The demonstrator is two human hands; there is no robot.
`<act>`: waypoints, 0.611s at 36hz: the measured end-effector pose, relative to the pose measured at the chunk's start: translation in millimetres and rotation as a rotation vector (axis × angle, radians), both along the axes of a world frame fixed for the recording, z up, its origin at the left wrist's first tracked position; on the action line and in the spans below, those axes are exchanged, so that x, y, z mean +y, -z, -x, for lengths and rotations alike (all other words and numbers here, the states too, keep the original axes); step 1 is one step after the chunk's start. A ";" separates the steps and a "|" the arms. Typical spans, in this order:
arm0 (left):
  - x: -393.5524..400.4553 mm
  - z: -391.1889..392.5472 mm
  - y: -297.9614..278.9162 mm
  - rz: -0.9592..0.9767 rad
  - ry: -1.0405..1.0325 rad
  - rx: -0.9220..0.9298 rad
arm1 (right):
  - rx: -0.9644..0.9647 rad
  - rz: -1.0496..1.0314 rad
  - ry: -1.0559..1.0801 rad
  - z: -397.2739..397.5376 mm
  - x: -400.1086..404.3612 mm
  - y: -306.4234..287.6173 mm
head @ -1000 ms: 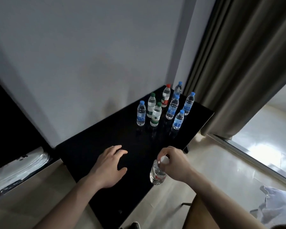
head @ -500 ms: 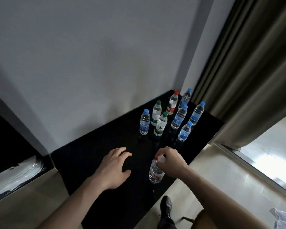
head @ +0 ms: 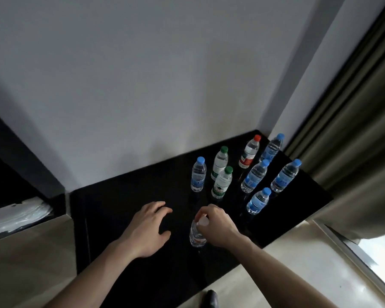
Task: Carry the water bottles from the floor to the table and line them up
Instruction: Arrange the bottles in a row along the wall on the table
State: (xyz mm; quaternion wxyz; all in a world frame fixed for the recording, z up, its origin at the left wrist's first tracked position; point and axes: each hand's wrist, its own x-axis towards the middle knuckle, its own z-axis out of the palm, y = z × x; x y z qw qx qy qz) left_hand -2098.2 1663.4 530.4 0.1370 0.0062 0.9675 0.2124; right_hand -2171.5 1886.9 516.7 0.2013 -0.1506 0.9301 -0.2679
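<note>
My right hand grips the neck of a clear water bottle with a white cap, which stands upright over the black table. Whether its base touches the top I cannot tell. My left hand hovers just left of it, fingers spread and relaxed, holding nothing. Several more bottles stand upright in the table's far right corner: a blue-capped one nearest the left, two green-capped ones, a red-capped one, and several other blue-capped ones.
A grey wall backs the table. Brown curtains hang on the right, close to the corner bottles. Pale tiled floor lies below the table's front edge, where a dark shoe tip shows. A dark unit with white plastic sits at left.
My right hand carried the white-capped bottle from the table's front edge inward over the tabletop. The view tilted up and nearer the table. My left hand kept its place beside the bottle.
</note>
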 end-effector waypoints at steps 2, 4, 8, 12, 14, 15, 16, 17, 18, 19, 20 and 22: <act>11.5 4.7 -0.4 -0.007 -0.038 0.002 | -0.011 -0.004 -0.038 10.6 6.7 3.7; 23.1 7.6 -0.1 -0.008 -0.073 0.001 | -0.016 -0.005 -0.069 22.0 13.7 6.8; 43.3 7.2 0.1 -0.003 -0.147 -0.019 | -0.035 -0.005 -0.137 36.5 24.1 14.7; 56.2 4.2 0.8 -0.009 -0.186 -0.035 | -0.051 0.014 -0.148 42.5 31.2 22.3; 59.5 3.1 2.0 -0.013 -0.186 -0.040 | -0.055 0.021 -0.149 45.8 34.3 23.7; 60.8 3.1 2.5 -0.013 -0.178 -0.043 | -0.060 0.027 -0.150 47.4 35.9 23.3; 61.9 4.0 2.8 -0.012 -0.169 -0.045 | -0.068 0.040 -0.146 49.0 37.6 22.1; 62.7 5.2 3.2 -0.012 -0.160 -0.046 | -0.076 0.056 -0.142 50.5 39.5 20.5; 63.1 7.3 3.5 -0.012 -0.149 -0.045 | -0.077 0.068 -0.139 51.8 41.5 18.6; 63.4 9.6 3.7 -0.011 -0.137 -0.043 | -0.075 0.070 -0.138 52.6 44.0 16.6; 63.9 12.1 3.9 -0.012 -0.123 -0.041 | -0.075 0.066 -0.135 53.1 47.3 14.9; 66.2 18.3 5.1 -0.024 -0.097 -0.027 | -0.079 0.046 -0.138 53.9 55.7 12.8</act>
